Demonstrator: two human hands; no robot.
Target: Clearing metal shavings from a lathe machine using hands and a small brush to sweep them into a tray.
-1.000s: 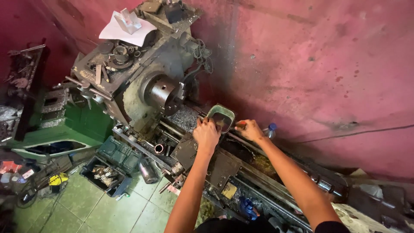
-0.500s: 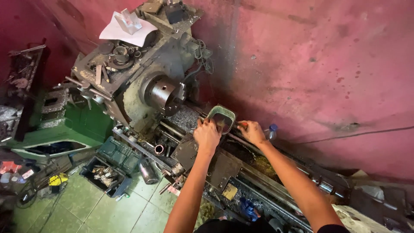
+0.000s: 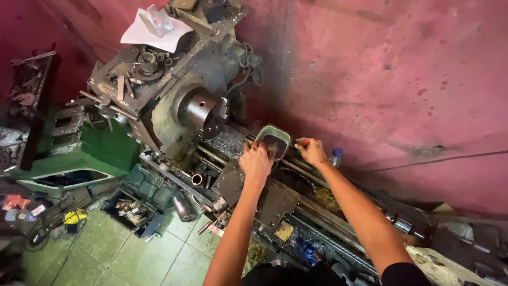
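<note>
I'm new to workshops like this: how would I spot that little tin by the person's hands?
Find the big grey lathe against the pink wall. Just right of its round chuck, between the left hand and right hand, sits a rounded-rectangle tin. Its pale green rim and dark inside mark it out.

We take the lathe chuck (image 3: 203, 112) as our landmark. Up and left of it, on the headstock top, we see a sheet of paper (image 3: 145, 33) with a small block (image 3: 157, 19) on it, and loose tools (image 3: 143, 62) just below. Right of the chuck, on the carriage, sits a tray (image 3: 274, 140); our left hand (image 3: 255, 163) rests beside it, on its near side, our right hand (image 3: 312, 151) just beyond it. Right of that hand stands a bottle (image 3: 335, 157) against the wall (image 3: 402, 79). Below the chuck, on the floor (image 3: 106, 254), lies a parts bin (image 3: 132, 212).
</note>
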